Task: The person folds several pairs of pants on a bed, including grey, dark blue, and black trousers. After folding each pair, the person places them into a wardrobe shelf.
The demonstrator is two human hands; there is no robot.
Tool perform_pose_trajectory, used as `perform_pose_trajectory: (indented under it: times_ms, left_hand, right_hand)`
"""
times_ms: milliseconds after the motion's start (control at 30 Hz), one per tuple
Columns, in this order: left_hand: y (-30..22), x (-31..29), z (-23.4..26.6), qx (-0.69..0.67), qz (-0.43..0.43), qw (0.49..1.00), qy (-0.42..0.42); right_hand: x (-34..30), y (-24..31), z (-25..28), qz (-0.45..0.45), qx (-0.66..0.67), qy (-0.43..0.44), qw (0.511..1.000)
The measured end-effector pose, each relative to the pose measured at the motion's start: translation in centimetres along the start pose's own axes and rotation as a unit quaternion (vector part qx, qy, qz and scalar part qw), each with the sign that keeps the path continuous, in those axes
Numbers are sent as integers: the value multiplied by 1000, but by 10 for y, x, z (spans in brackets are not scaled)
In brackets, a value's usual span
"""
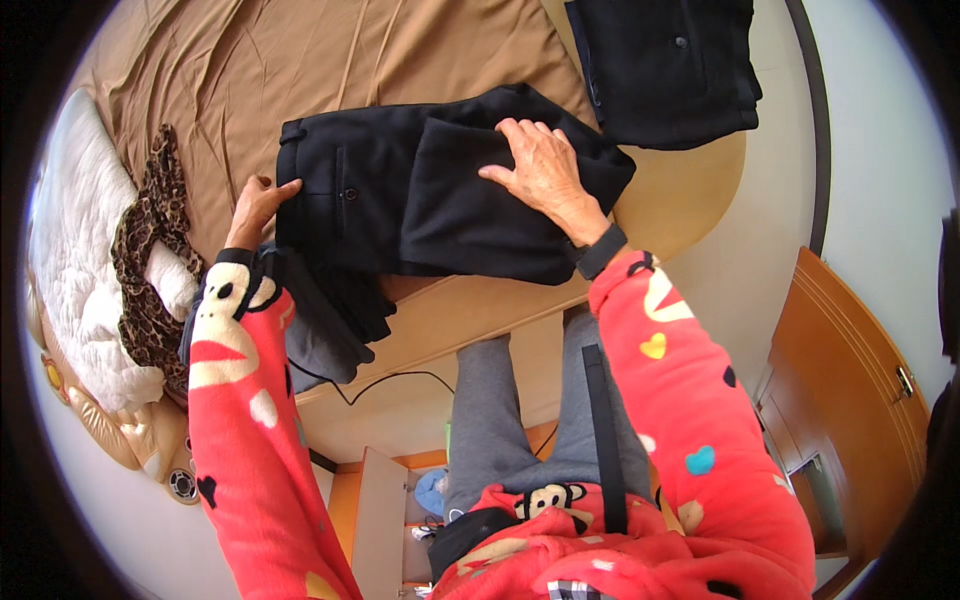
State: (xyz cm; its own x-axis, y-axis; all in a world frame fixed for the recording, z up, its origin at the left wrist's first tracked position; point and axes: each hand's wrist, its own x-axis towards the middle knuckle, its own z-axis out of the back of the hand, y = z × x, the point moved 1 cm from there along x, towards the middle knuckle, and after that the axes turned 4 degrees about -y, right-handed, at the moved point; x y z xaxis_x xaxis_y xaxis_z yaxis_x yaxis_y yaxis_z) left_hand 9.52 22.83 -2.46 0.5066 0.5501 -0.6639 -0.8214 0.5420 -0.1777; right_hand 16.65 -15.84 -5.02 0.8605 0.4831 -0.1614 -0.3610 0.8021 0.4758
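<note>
Black trousers (370, 225) lie folded across the edge of the bed, with a button and a back pocket slit facing up. At their waistband end, my left hand (259, 208) pinches the edge, its thumb on top and the other fingers partly hidden. My right hand (548, 172) rests open and flat on the folded legs, thumb spread away from the fingers. Just beyond it, at the upper right, is a second folded black garment (660, 85) with a buttoned pocket. Dark grey cloth (315, 320) hangs under my left wrist.
A brown sheet (400, 50) covers the bed. White bedding (85, 220) and a leopard-print cloth (150, 240) lie at the left. An orange-brown wooden panel (850, 380) stands at the right. A black cable (400, 375) loops below the bed edge.
</note>
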Motion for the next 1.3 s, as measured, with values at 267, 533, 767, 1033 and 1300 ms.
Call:
perform_pose_trajectory:
  times_ms: [267,533,767,1033,1300]
  left_hand:
    - [-2,3,-13,-71,144,976,145]
    - [2,-1,-8,-167,95,967,168]
    - [-48,-55,19,-196,-22,961,194]
    - [-135,-209,-16,-222,-267,928,139]
    - [-192,-283,-214,-30,-429,899,-78]
  right_hand:
    - [7,-30,37,-18,-5,238,971]
    - [-19,-4,23,90,-15,-139,986]
    - [-47,5,-37,200,-15,20,980]
    - [-88,-9,-5,181,188,-52,964]
    - [-202,-76,18,-331,603,-99,719]
